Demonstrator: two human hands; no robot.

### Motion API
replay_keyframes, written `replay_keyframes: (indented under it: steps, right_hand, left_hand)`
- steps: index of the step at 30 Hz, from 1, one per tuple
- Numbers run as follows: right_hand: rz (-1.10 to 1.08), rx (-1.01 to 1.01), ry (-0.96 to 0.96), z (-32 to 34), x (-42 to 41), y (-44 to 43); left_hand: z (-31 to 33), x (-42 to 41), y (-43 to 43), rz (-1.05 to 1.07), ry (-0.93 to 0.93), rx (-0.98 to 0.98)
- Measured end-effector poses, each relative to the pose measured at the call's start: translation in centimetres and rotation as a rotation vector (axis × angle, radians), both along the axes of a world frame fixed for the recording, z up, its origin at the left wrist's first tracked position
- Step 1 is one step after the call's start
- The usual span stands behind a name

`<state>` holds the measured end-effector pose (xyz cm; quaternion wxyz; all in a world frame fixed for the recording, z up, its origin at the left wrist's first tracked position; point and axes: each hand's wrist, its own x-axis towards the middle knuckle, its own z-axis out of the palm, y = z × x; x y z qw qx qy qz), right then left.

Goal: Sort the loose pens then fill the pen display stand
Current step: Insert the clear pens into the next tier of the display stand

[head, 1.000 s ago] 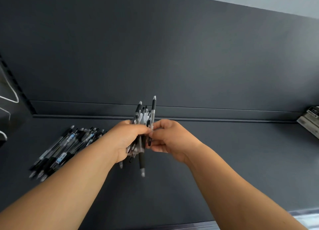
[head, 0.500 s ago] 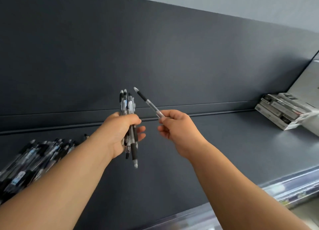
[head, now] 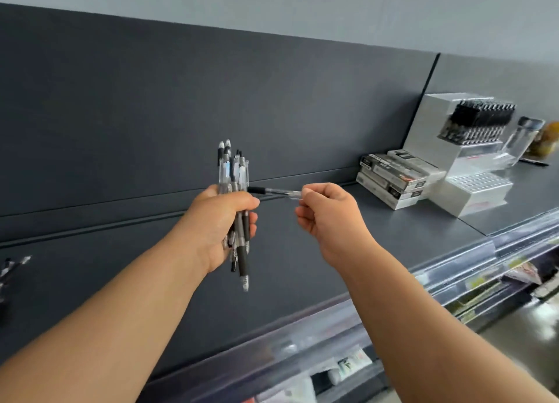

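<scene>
sorting under way, pen display stand [head: 429, 130] only part filled
our left hand [head: 222, 224] grips a pen bundle [head: 234, 169], our right hand [head: 328, 213] pinches a single pen [head: 273, 191]; the stand's lower holes look bare.

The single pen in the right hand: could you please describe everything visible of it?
The single pen has a clear, plastic-looking barrel and a black grip at its left end. It is held roughly level, pinched at its right end by the right hand. Its black end reaches the bundle of pens gripped by the left hand; contact is unclear.
</scene>
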<state>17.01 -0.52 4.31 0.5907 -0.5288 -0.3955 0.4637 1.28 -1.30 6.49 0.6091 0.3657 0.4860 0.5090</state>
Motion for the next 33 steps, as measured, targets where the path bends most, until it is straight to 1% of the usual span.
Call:
replay_keyframes:
  steps: [5, 10, 17, 22, 25, 30, 33]
  right_hand:
    - [0.012, 0.015, -0.001, 0.2, 11.2, -1.5]
    - [-0.013, 0.03, 0.05, 0.6, 21.3, -2.8]
    - [-0.06, 0.032, 0.126, 2.6, 31.1, -2.1]
    - [-0.094, 0.04, 0.153, 2.8, 36.4, -1.2]
    - [-0.104, 0.042, 0.098, 3.0, 39.5, 0.1]
    - [-0.125, 0.078, -0.1, 3.7, 44.2, 4.5]
    - [-0.089, 0.088, -0.143, 4.4, 46.6, 7.1]
  left_hand:
    - [0.4, 11.7, -1.5, -0.005, 0.004, 0.025]
    - [0.4, 21.7, -2.5, -0.051, 0.006, 0.038]
    - [2.3, 31.3, -1.0, -0.107, 0.026, 0.064]
    - [2.1, 37.2, 1.5, -0.193, 0.03, 0.079]
    - [2.0, 40.4, 3.3, -0.223, -0.001, 0.094]
    - [2.0, 44.9, 7.7, -0.26, -0.031, 0.139]
    - [2.6, 47.6, 10.6, -0.243, -0.038, 0.17]
